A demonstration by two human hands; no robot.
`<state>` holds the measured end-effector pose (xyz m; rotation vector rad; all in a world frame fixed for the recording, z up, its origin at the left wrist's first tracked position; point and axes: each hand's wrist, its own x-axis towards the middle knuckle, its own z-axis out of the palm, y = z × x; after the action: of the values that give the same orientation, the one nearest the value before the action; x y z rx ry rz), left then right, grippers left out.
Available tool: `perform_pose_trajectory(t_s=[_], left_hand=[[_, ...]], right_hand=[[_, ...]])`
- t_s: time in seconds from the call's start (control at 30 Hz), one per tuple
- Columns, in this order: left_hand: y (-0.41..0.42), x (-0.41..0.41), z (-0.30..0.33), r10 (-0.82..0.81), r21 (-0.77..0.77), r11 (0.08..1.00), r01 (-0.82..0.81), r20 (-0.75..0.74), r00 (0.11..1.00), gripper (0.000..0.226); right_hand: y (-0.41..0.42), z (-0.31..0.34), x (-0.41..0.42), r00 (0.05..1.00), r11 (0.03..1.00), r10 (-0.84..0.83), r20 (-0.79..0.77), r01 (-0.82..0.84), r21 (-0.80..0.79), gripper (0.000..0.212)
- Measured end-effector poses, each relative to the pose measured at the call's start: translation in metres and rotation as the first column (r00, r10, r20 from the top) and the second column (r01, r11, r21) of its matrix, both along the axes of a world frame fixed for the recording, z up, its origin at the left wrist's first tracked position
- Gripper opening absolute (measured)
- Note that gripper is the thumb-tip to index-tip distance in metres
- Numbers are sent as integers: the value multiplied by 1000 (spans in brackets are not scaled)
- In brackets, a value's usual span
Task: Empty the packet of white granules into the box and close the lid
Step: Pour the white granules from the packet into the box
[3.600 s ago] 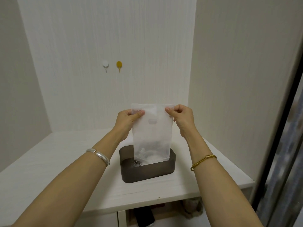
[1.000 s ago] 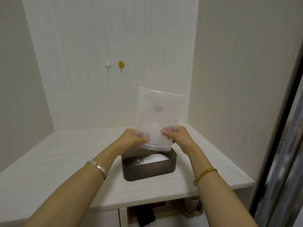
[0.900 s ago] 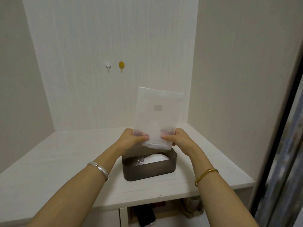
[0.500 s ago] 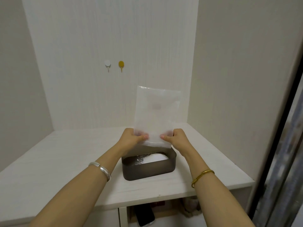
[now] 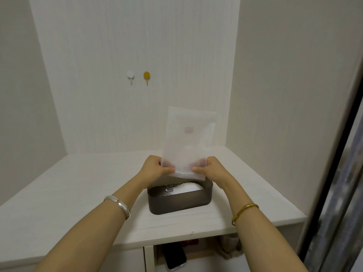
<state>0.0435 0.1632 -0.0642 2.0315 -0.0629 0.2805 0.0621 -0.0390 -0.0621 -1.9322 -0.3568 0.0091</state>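
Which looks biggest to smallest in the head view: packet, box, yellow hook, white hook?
1. packet, nearer the camera than the hooks
2. box
3. yellow hook and white hook: alike, no ranking; both farther back on the wall, so apparent size only.

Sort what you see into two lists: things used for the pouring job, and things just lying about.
In use: translucent white plastic packet; dark brown rounded plastic box; heap of white granules; both hands.

Lying about: white round wall hook; yellow round wall hook; black phone.

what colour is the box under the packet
Dark brown, slightly see-through box, seen in the head view, the only one.
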Motion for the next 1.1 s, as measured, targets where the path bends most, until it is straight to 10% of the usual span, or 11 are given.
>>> perform_pose_trajectory(t_s=[0.2,0.4,0.87,1.0,1.1], left_hand=[[-7,2,-6,-5,102,995,3,12,1000,17],[-7,2,-9,-5,81,997,3,25,1000,15],[-8,3,-9,26,113,993,-30,35,999,15],[-5,2,-9,-46,78,996,46,1,999,16],[-3,0,-7,-83,36,996,83,2,997,21]], right_hand=[[11,-2,2,978,955,-166,124,191,-228,38],[5,-14,2,975,962,-178,132,201,-185,20],[10,-16,0,956,953,-251,151,271,-136,54],[5,-19,2,970,966,-213,117,227,-127,16],[0,-19,2,977,982,-169,128,179,-66,27]])
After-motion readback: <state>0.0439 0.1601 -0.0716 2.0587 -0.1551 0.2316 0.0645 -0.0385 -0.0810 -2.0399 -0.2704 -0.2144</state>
